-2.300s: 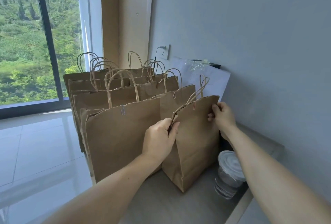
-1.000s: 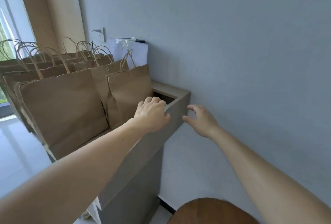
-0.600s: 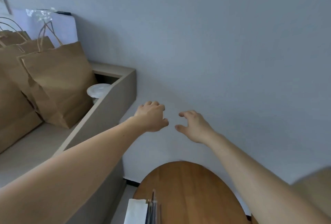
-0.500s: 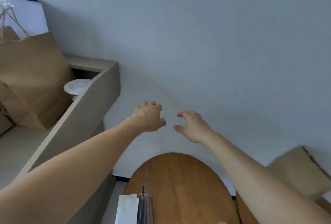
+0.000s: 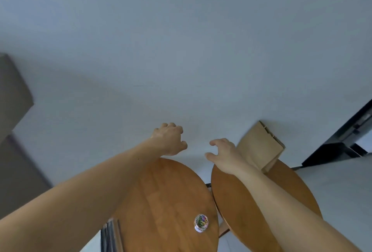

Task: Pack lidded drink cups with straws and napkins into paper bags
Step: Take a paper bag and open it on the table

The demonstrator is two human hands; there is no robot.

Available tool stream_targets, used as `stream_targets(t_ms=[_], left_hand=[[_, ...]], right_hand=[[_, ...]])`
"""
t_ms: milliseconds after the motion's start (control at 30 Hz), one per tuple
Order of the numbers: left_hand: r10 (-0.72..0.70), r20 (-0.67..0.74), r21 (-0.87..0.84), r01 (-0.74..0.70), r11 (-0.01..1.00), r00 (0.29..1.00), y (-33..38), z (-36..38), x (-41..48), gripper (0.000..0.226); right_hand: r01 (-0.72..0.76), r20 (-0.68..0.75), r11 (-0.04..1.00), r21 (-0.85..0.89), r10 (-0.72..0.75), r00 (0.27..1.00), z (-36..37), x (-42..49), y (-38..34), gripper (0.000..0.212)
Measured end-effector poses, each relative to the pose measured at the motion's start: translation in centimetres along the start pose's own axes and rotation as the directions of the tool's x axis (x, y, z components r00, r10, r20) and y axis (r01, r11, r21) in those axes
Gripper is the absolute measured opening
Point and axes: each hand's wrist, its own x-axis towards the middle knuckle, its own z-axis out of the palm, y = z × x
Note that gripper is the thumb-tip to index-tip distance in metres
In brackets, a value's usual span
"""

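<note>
You have one view, from the wide-angle camera worn on your head. It faces forward and steeply down along both of your outstretched forearms, so your left hand (image 5: 170,138) and right hand (image 5: 221,153) sit near the middle of the picture, close to the lens. The pale wall (image 5: 181,40) ahead fills the whole upper half. Under your arms you look down from close above on two round wooden tabletops, the left tabletop (image 5: 165,191) and the right tabletop (image 5: 229,195). The wide lens tilts the edges: a grey cabinet (image 5: 14,94) leans in at far left, a dark frame (image 5: 342,141) at far right.
</note>
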Motion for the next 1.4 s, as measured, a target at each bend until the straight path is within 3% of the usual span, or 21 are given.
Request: stream_targets(t_ms=[233,467,600,733,900,1067,1133,1400], left_hand=[[0.052,0.062,0.007,-0.053,0.999,0.997,11.5,4.3,8.3,0.055],[0.044,0.13,-0.018,-0.042,0.999,0.991,23.2,9.6,17.6,0.052],[0.012,0.17,-0.044,-0.005,0.999,0.985,27.1,11.8,20.9,0.051],[-0.016,0.188,-0.034,0.023,0.999,0.982,28.3,12.9,23.2,0.051],[-0.049,0.209,-0.028,0.056,0.998,0.977,28.3,13.9,24.7,0.051],[-0.104,0.214,-0.031,0.114,0.993,0.971,26.7,14.4,24.4,0.051],[-0.127,0.216,-0.024,0.136,0.99,0.968,25.7,14.3,23.9,0.051],[-0.195,0.164,-0.072,0.209,0.975,0.967,20.5,11.9,19.2,0.05]], right_hand=[[-0.099,-0.042,0.994,0.054,0.101,0.994,-3.0,3.1,14.3,0.056],[-0.241,-0.082,0.971,-0.01,0.239,0.968,-6.0,8.2,29.8,0.042],[-0.333,-0.107,0.943,-0.015,0.33,0.938,-6.9,11.5,36.4,0.036],[-0.386,-0.132,0.922,-0.015,0.381,0.915,-6.6,14.6,40.1,0.044],[-0.425,-0.128,0.904,-0.042,0.417,0.9,-5.2,17.3,42.7,0.039],[-0.419,-0.105,0.905,-0.074,0.41,0.906,-3.8,18.9,43.9,0.014],[-0.41,-0.107,0.909,-0.071,0.402,0.909,-3.7,19.0,43.0,0.018],[-0.106,-0.051,0.984,-0.144,0.099,0.994,-4.0,15.9,30.6,0.024]])
